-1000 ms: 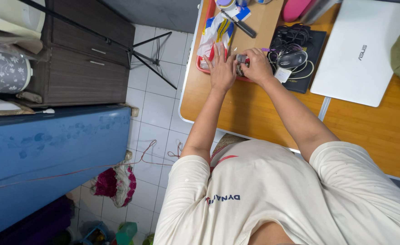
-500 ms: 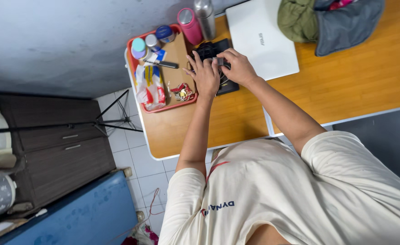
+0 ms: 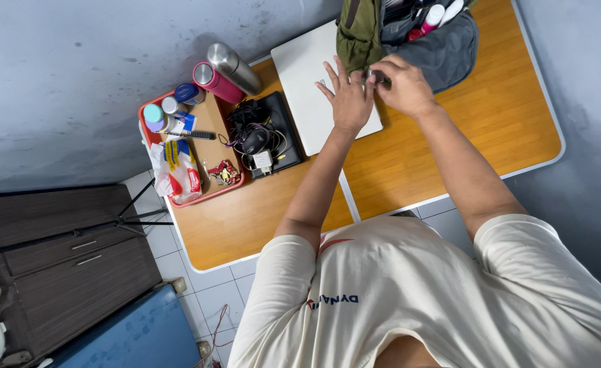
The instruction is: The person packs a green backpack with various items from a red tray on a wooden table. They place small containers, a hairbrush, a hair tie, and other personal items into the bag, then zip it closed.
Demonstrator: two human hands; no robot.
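My left hand (image 3: 347,99) lies flat, fingers spread, on a closed white laptop (image 3: 308,80) on the wooden table (image 3: 450,146). My right hand (image 3: 401,83) is just to its right, fingers closed on a small dark object (image 3: 377,75) that I cannot identify. Both hands sit at the mouth of an open grey bag (image 3: 443,48) with an olive green cloth (image 3: 356,31) beside it. Small items show inside the bag.
A red tray (image 3: 212,194) at the table's left holds small containers, a pen and packets. A pink bottle (image 3: 216,82) and a steel bottle (image 3: 233,67) lie by it. A black case with a mouse and cables (image 3: 263,140) sits beside the laptop. A dark drawer cabinet (image 3: 68,266) stands on the tiled floor.
Both hands have moved from the black case with cables across to the laptop and the bag. The view has swung right along the table.
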